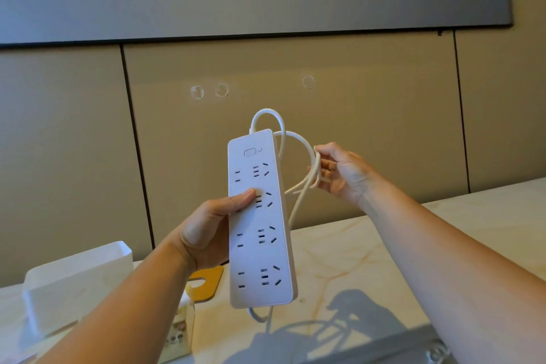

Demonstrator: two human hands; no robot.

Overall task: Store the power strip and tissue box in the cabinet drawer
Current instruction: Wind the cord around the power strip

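A long white power strip (261, 233) with several sockets is held upright in the air in front of the wall. My left hand (206, 230) grips its left edge, thumb across the face. Its white cord (298, 145) loops from the top of the strip over to my right hand (339, 173), which is closed around several turns of it. A loose end of cord hangs below the strip. A tissue box (180, 331) with a patterned side lies on the counter under my left forearm, mostly hidden. No drawer is in view.
A white rectangular container (79, 278) stands on the marble-pattern counter (354, 269) at the left. A yellow flat tag (208, 282) lies behind the strip. Beige wall panels with clear round hooks (197, 92) rise behind. A grey metal edge (413, 343) runs along the counter front.
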